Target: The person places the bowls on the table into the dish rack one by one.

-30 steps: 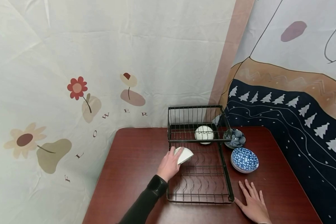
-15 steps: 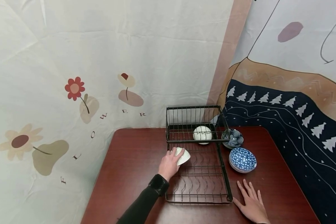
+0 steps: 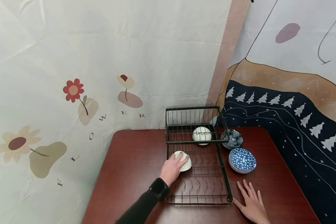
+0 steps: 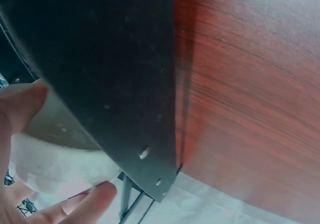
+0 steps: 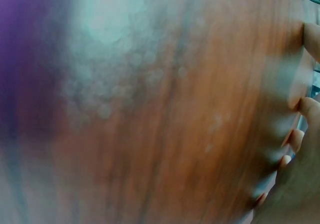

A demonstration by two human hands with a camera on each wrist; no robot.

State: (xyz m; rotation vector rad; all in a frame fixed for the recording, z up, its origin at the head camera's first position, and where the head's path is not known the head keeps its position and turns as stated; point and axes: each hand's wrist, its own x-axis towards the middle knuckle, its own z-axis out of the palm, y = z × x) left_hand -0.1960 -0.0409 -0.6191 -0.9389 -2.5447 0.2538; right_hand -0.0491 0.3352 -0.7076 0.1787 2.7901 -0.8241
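Grips a small white bowl (image 3: pixel 186 166) in the left hand (image 3: pixel 170 168), thumb and fingers curled about its wall and parted only by its bulk. Holds the bowl just beyond and to the right of the left wrist, over the left side of the black rack (image 3: pixel 224 173), in front of the upper tier and nearer than a second white bowl (image 3: pixel 202 137); cannot tell whether touching the wires. Appears tilted, with no long axis, being round; hinges most likely on the slant of the rim against the curved wire slots. Lies far nearer to the left hand; rests the right hand (image 3: pixel 251 201) on the table (image 3: pixel 137 158), fingers spread, holding nothing, just beside the rack's near right corner. Shows no readable brand or label on bowl or rack; spells F, L, O, W, E, R, rising rightward across the wall cloth (image 3: pixel 156 56).
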